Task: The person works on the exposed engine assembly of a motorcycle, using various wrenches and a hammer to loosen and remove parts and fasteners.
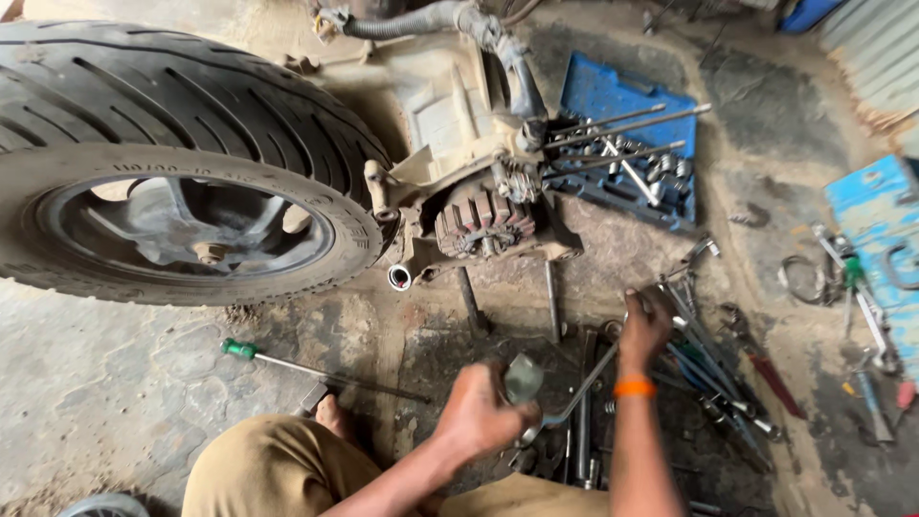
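Note:
My left hand (481,412) is closed around a grey metal socket (523,377) fixed on the end of a long steel wrench bar (584,388). My right hand (643,325), with an orange band at the wrist, grips the far end of that bar among loose tools on the oily floor. Just beyond stands a dirty scooter engine block (479,215) joined to a rear wheel with a black tyre (172,163). Long studs (622,129) stick out of the engine to the right.
A green-handled screwdriver (287,362) lies on the concrete at left. An open blue socket case (627,144) sits behind the studs. Spanners and pliers (728,373) are heaped at right, with more tools on a blue board (876,249). My knee in tan trousers (278,469) is at the bottom.

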